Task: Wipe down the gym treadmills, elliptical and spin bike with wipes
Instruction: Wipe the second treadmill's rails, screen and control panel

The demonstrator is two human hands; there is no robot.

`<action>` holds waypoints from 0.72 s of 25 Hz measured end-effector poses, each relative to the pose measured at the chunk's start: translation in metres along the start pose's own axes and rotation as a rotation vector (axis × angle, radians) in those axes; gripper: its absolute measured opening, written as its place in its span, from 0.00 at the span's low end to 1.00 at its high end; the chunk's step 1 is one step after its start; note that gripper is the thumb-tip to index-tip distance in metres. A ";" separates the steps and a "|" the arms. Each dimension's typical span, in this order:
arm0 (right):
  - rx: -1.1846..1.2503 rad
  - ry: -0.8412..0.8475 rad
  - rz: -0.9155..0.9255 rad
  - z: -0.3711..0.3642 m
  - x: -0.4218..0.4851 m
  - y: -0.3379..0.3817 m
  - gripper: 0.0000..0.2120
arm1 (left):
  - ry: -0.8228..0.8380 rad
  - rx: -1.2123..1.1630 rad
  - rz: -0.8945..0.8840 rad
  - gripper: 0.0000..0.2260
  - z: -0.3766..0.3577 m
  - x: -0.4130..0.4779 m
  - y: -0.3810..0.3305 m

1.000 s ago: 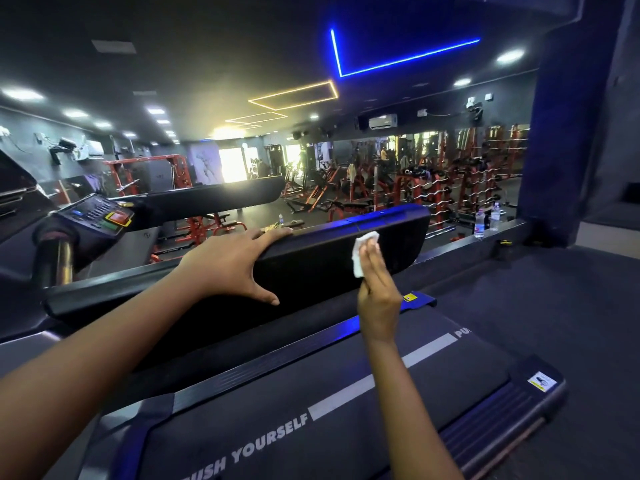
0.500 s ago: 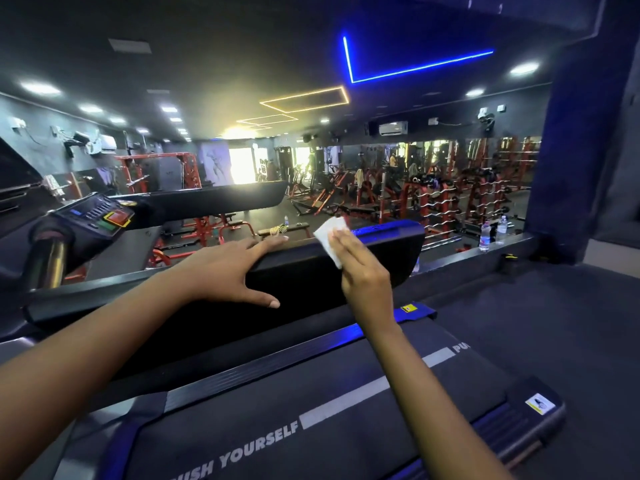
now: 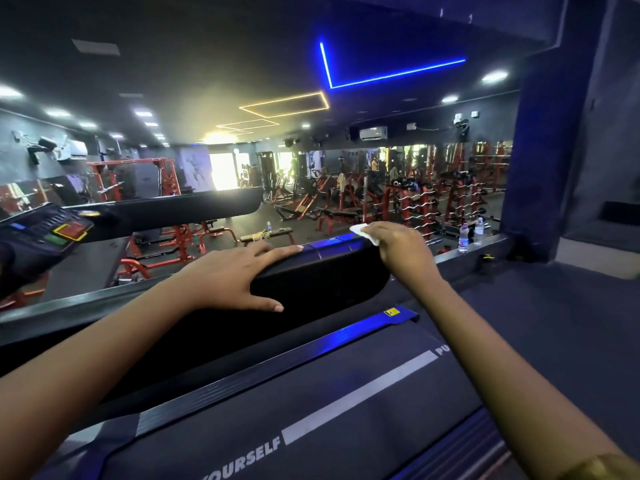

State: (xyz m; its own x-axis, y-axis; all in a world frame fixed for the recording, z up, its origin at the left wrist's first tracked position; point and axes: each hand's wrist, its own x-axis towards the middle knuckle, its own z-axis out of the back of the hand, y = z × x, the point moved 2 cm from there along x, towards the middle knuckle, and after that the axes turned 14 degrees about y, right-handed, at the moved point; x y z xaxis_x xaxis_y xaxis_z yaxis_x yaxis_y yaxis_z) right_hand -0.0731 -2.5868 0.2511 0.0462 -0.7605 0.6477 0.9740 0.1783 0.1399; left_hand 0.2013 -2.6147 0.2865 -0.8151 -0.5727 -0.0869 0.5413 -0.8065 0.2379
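Observation:
A black treadmill side rail [image 3: 322, 282] runs across the middle of the view, above the belt [image 3: 311, 410] printed "YOURSELF". My left hand [image 3: 235, 278] rests flat on the rail's top edge, fingers spread and the thumb down its near face. My right hand [image 3: 401, 251] grips a small white wipe [image 3: 363, 232] and presses it on the top of the rail's far right end. Most of the wipe is hidden under my fingers.
The treadmill console [image 3: 45, 233] with coloured buttons sits at the left, and a second black rail [image 3: 194, 206] lies beyond. Two water bottles [image 3: 463, 239] stand on a ledge at the right. Behind is a wall mirror showing red weight racks; dark carpet lies to the right.
My right hand has carried the wipe from the rail's near face up onto its top edge at the far end. My left hand has stayed on the rail.

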 end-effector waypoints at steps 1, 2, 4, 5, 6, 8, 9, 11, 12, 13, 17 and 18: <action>-0.001 -0.005 -0.030 0.005 0.001 -0.009 0.19 | -0.001 -0.023 -0.012 0.38 -0.001 0.000 0.001; 0.014 -0.046 -0.069 0.009 0.000 -0.016 0.18 | -0.003 -0.041 -0.022 0.38 -0.001 0.001 0.002; 0.102 -0.230 -0.134 0.012 -0.010 -0.019 0.19 | -0.008 -0.051 -0.043 0.38 -0.001 0.002 0.003; 0.161 -0.340 -0.122 0.009 -0.017 -0.009 0.21 | -0.008 -0.047 -0.046 0.39 -0.001 0.002 0.002; 0.215 -0.409 -0.073 0.003 -0.022 0.009 0.23 | -0.010 -0.035 -0.050 0.39 -0.001 0.002 0.001; 0.240 -0.382 0.114 -0.016 -0.028 0.057 0.22 | -0.018 -0.013 -0.049 0.41 -0.001 0.001 0.001; 0.184 -0.344 0.203 -0.025 -0.030 0.074 0.21 | -0.015 -0.010 -0.042 0.42 -0.002 0.000 0.001; 0.065 -0.306 0.263 -0.035 -0.031 0.075 0.21 | -0.013 0.001 -0.041 0.41 -0.003 -0.001 0.000; 0.040 -0.311 0.250 -0.034 -0.031 0.061 0.22 | -0.016 0.003 -0.047 0.40 -0.003 -0.001 -0.001; 0.027 -0.319 0.220 -0.031 -0.032 0.043 0.22 | -0.019 0.003 -0.050 0.40 -0.003 -0.002 -0.001; 0.052 -0.294 -0.014 -0.003 -0.031 -0.006 0.21 | -0.009 0.011 -0.043 0.39 -0.001 -0.001 -0.003; 0.096 -0.274 -0.040 0.005 -0.025 -0.002 0.20 | -0.005 0.019 -0.041 0.39 -0.001 -0.001 -0.004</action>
State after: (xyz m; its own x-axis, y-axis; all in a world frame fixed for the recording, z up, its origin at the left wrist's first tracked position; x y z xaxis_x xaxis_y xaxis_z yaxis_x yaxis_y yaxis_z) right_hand -0.0772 -2.5653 0.2385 -0.0661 -0.5730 0.8169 0.9479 0.2196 0.2307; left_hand 0.2001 -2.6111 0.2847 -0.8375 -0.5387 -0.0920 0.5036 -0.8261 0.2527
